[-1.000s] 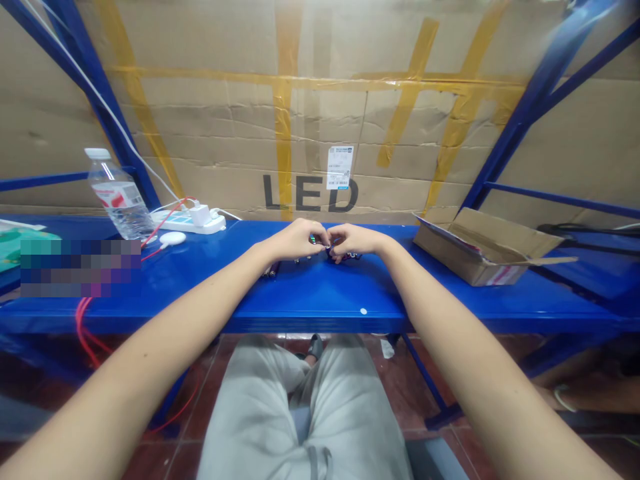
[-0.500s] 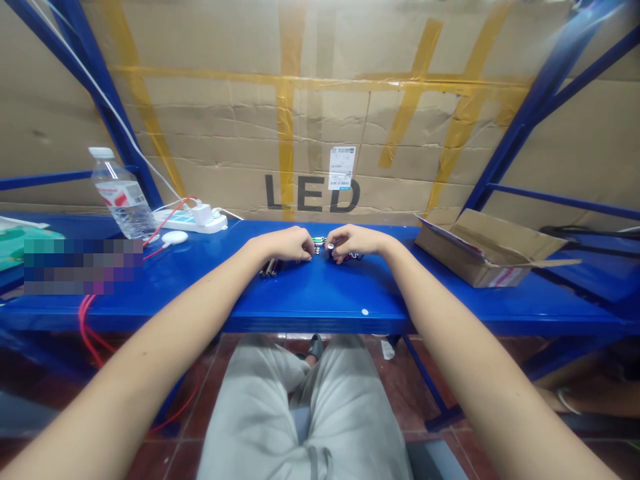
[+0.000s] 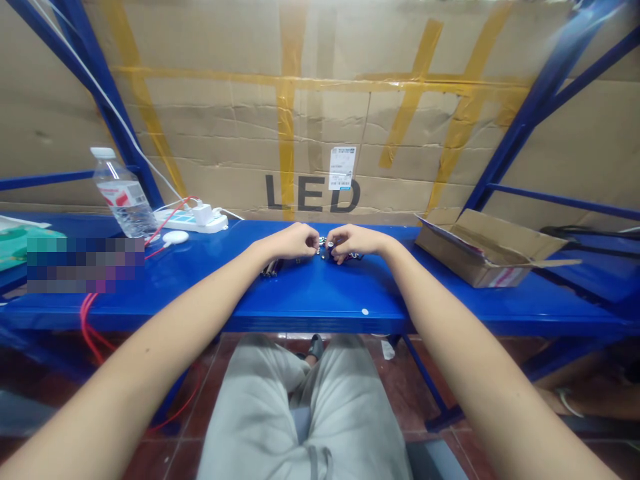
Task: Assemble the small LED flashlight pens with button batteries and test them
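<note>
- Nearest, the person's light grey cloth trousers (image 3: 300,407) reach under the blue metal bench (image 3: 310,297), whose near edge carries a small round white spot (image 3: 365,311).
- At the near right, below bench height, another person's wrist shows a pale band (image 3: 565,400).
- Slim dark rods with shiny metal ends (image 3: 270,270) lie on the bench just left of centre, partly under the left hand.
- The left hand (image 3: 297,241) has its fingertips drawn together; whether they pinch anything, I cannot tell.
- The right hand (image 3: 354,239) grasps a small dark purple cylinder with a pale end (image 3: 331,248), roughly upright, at the bench's middle.
- Tiny shiny metal pieces (image 3: 322,240) lie between the hands.
- Farther right sits an open brown cardboard box (image 3: 493,250).
- Farther left are a round white disc on a red cable (image 3: 175,237), a clear plastic bottle with a white cap (image 3: 125,197) and a white power strip (image 3: 193,220).
- Farthest, a large taped cardboard sheet (image 3: 225,147) reads "LED".
</note>
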